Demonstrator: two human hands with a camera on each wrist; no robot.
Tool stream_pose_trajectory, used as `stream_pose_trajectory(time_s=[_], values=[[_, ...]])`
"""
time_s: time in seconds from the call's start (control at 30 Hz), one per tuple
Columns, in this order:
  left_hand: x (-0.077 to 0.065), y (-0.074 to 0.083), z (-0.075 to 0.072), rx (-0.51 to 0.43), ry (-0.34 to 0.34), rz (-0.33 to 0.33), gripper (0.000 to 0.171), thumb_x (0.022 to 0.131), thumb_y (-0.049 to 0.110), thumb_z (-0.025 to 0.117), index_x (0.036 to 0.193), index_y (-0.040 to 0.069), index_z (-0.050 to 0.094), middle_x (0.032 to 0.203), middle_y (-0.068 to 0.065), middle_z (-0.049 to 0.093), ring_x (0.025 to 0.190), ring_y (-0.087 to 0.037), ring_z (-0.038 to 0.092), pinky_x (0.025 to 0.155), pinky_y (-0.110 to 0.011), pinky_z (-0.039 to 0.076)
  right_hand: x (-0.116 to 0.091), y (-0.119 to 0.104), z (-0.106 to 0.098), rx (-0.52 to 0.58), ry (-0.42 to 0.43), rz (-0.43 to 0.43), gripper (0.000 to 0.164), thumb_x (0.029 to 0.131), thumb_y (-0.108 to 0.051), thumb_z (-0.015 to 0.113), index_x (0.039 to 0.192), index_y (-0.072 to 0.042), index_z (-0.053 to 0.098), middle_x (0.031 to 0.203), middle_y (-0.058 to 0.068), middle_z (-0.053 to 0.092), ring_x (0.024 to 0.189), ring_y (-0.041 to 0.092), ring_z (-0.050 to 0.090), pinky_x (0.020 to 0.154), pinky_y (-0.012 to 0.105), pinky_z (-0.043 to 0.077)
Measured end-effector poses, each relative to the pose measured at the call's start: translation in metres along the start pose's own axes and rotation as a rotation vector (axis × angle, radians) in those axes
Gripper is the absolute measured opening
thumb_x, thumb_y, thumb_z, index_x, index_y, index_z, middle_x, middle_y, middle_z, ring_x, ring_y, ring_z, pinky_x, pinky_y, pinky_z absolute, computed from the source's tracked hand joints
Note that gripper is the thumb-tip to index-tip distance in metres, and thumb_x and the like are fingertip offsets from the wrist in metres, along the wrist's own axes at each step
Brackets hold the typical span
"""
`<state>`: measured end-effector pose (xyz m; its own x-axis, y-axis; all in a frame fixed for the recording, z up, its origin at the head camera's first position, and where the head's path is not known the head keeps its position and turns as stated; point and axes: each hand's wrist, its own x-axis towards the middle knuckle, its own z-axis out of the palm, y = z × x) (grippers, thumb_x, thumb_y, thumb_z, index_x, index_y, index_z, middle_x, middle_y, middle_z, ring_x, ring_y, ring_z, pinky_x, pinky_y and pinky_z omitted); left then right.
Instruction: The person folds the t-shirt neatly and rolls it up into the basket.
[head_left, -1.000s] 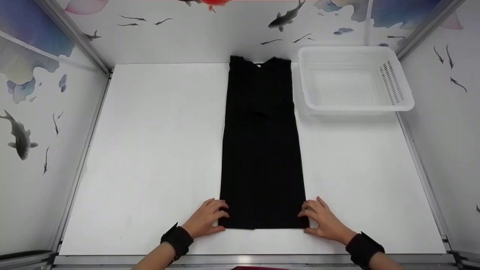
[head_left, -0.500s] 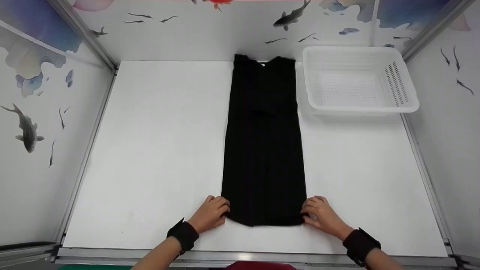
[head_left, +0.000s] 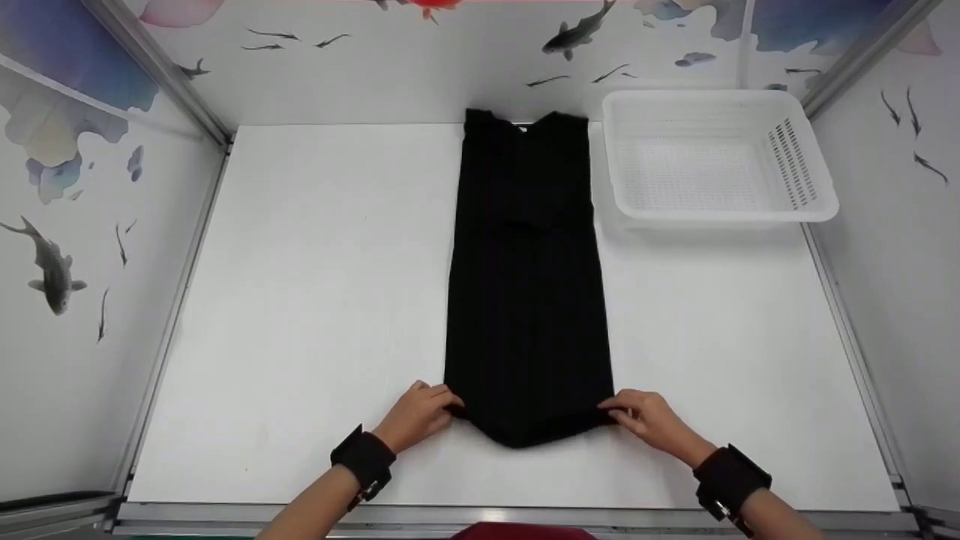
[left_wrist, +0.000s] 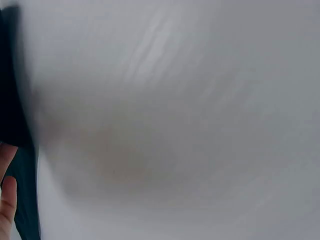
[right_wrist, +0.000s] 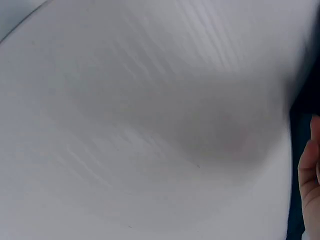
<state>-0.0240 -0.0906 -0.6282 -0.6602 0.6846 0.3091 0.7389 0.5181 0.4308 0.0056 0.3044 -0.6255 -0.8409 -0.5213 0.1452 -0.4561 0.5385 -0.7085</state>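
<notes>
A black shirt (head_left: 527, 300), folded into a long strip, lies down the middle of the white table, its neckline with a small white tag at the far end. My left hand (head_left: 415, 417) pinches the near left corner, and my right hand (head_left: 651, 421) pinches the near right corner. Both corners are raised, while the hem between them sags toward me. In the left wrist view, the thumb (left_wrist: 8, 200) shows beside the dark cloth (left_wrist: 10, 100) at the left edge. The right wrist view catches fingers (right_wrist: 309, 172) against the cloth at its right edge.
A white perforated plastic basket (head_left: 697, 214) stands at the back right, close to the shirt's far end. Printed wall panels enclose the table (head_left: 315, 300) on the left, back and right. A metal rail (head_left: 420, 514) runs along the front edge.
Both hands have gone from resting at the near corners to pinching them. The corners have come up and slightly away from me, and the straight hem now droops in a curve.
</notes>
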Motion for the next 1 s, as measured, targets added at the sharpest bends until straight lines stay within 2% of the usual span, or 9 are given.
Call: stream_pose_trajectory(time_s=[0.13, 0.27, 0.5, 0.77, 0.9, 1.0], values=[[0.01, -0.003, -0.007, -0.07, -0.013, -0.079, 0.02, 0.076, 0.006, 0.068, 0.095, 0.011, 0.064, 0.091, 0.001, 0.065, 0.077, -0.009, 0.059, 0.065, -0.023, 0.044, 0.013, -0.003, -0.009, 0.004, 0.033, -0.003, 0.022, 0.075, 0.01, 0.063, 0.091, -0.004, 0.068, 0.079, 0.002, 0.063, 0.062, 0.002, 0.051, 0.05, 0.017, 0.041], [0.022, -0.007, -0.012, -0.146, 0.009, -0.15, 0.018, 0.079, 0.004, 0.066, 0.096, 0.007, 0.064, 0.093, -0.003, 0.066, 0.083, -0.014, 0.063, 0.07, -0.025, 0.05, 0.028, -0.002, -0.018, -0.024, 0.094, 0.009, 0.023, 0.074, 0.012, 0.063, 0.088, -0.005, 0.068, 0.078, 0.001, 0.064, 0.064, 0.003, 0.052, 0.052, 0.018, 0.042], [0.044, -0.023, -0.013, -0.178, 0.048, -0.291, 0.019, 0.082, 0.0, 0.062, 0.101, 0.002, 0.062, 0.095, -0.01, 0.066, 0.077, -0.017, 0.063, 0.065, -0.025, 0.051, 0.056, 0.008, -0.034, -0.074, 0.18, 0.047, 0.023, 0.075, 0.012, 0.063, 0.088, -0.006, 0.07, 0.077, 0.001, 0.064, 0.067, 0.008, 0.055, 0.058, 0.017, 0.043], [0.07, -0.045, -0.002, -0.226, 0.043, -0.472, 0.02, 0.087, 0.002, 0.055, 0.106, 0.001, 0.06, 0.097, -0.014, 0.065, 0.082, -0.023, 0.062, 0.069, -0.032, 0.051, 0.085, 0.025, -0.038, -0.089, 0.166, 0.212, 0.017, 0.081, 0.008, 0.058, 0.09, -0.001, 0.069, 0.084, 0.009, 0.064, 0.076, 0.022, 0.06, 0.064, 0.033, 0.047], [0.078, -0.052, 0.007, -0.194, 0.057, -0.559, 0.02, 0.088, 0.003, 0.055, 0.106, -0.001, 0.06, 0.1, -0.015, 0.063, 0.09, -0.027, 0.06, 0.077, -0.036, 0.048, 0.093, 0.035, -0.031, -0.08, 0.137, 0.328, 0.016, 0.086, 0.006, 0.054, 0.096, 0.002, 0.066, 0.091, 0.015, 0.064, 0.082, 0.028, 0.06, 0.069, 0.038, 0.047], [0.081, -0.053, 0.014, -0.157, 0.097, -0.609, 0.02, 0.087, 0.005, 0.056, 0.105, -0.003, 0.06, 0.101, -0.017, 0.062, 0.095, -0.03, 0.058, 0.082, -0.038, 0.046, 0.097, 0.039, -0.025, -0.026, 0.134, 0.414, 0.019, 0.09, 0.0, 0.05, 0.104, 0.004, 0.063, 0.101, 0.021, 0.062, 0.09, 0.031, 0.058, 0.076, 0.042, 0.046]])
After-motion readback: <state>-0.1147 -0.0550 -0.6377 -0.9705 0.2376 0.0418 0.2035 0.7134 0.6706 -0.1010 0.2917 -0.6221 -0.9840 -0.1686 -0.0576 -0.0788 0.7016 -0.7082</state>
